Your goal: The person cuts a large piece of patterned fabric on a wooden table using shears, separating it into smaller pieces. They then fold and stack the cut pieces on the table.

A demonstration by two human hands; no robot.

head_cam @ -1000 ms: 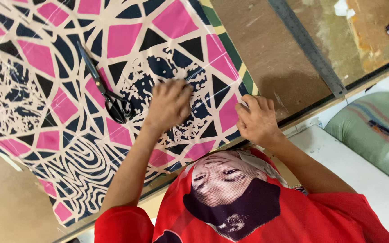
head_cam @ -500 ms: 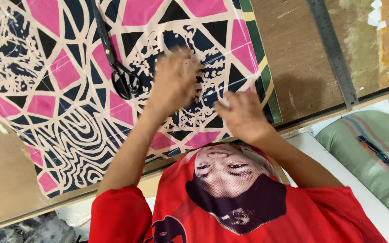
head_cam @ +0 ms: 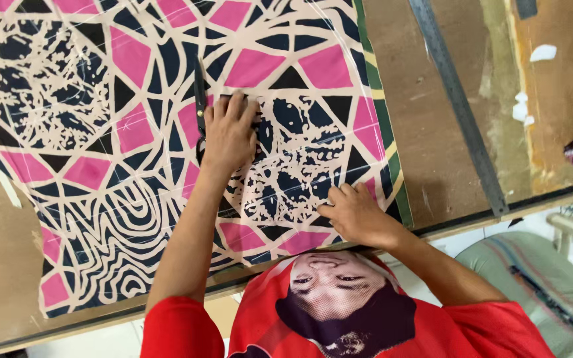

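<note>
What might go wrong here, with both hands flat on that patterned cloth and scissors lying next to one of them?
1. The scissors lie right beside the left hand; a careless slide might catch a finger on the blades.
2. The cloth reaches the table edge near the right hand, so it may slip or bunch if pressed unevenly.
3. The metal ruler lies off the cloth, so any line made now may wander.

Left hand (head_cam: pixel 230 132) flat, right hand (head_cam: pixel 356 213) half-curled
</note>
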